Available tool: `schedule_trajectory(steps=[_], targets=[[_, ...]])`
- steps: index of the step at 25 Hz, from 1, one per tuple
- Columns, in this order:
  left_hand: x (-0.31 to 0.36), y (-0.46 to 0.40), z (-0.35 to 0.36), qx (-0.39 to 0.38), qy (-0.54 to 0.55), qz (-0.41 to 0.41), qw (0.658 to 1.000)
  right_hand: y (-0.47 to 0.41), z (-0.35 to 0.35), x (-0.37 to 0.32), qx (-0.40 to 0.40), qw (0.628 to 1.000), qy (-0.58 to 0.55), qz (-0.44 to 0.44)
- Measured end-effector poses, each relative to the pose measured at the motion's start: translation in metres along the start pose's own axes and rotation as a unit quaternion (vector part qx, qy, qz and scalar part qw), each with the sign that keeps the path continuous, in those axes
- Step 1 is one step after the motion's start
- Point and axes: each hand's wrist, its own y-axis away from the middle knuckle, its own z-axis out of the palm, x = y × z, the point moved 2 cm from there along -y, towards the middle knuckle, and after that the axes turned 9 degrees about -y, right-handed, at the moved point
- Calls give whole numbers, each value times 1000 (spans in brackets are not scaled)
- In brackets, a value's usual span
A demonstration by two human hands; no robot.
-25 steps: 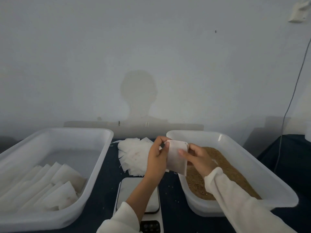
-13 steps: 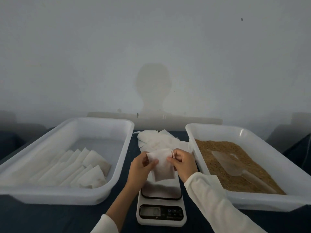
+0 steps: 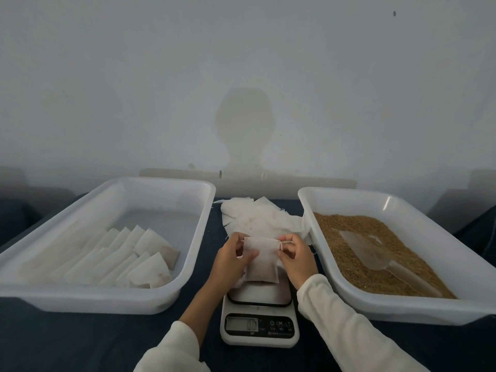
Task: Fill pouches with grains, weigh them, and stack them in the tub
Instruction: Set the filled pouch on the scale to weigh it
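I hold one filled pouch [image 3: 261, 260] over the scale [image 3: 259, 315], my left hand [image 3: 230, 260] pinching its left upper edge and my right hand [image 3: 296, 257] pinching the drawstring at its right corner. It looks drawn closed, so I judge this one ready for weighing; whether its bottom touches the platform I cannot tell. In the left tub [image 3: 206, 210] two rows of filled pouches [image 3: 128, 257] already lie stacked, so a good batch is done. Behind the scale a heap of empty pouches [image 3: 257, 218] waits, and the right tub [image 3: 397, 210] holds plenty of grain [image 3: 349, 232] with a clear scoop [image 3: 375, 259] lying in it, so many rounds remain.
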Motion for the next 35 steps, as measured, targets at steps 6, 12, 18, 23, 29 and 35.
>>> schedule_trajectory(steps=[6, 12, 18, 23, 29, 35], targets=[[4, -9, -15, 46, 10, 17, 999, -11, -10, -14, 29, 999, -25, -37], [2, -10, -23, 60, -5, 20, 998, -15, -15, -16, 40, 998, -3, -49], [-3, -10, -23, 68, -11, 21, 997, -16, -13, -12, 31, 999, 0, -44], [-11, -16, -18, 16, -48, -33, 998, -21, -6, -2, 25, 1000, -11, -9], [-5, -21, -2, -91, -127, -100, 983, -27, 10, 13, -31, 993, 22, 108], [25, -21, -5, -55, -208, -43, 976, -29, 22, -17, -39, 998, 16, 38]])
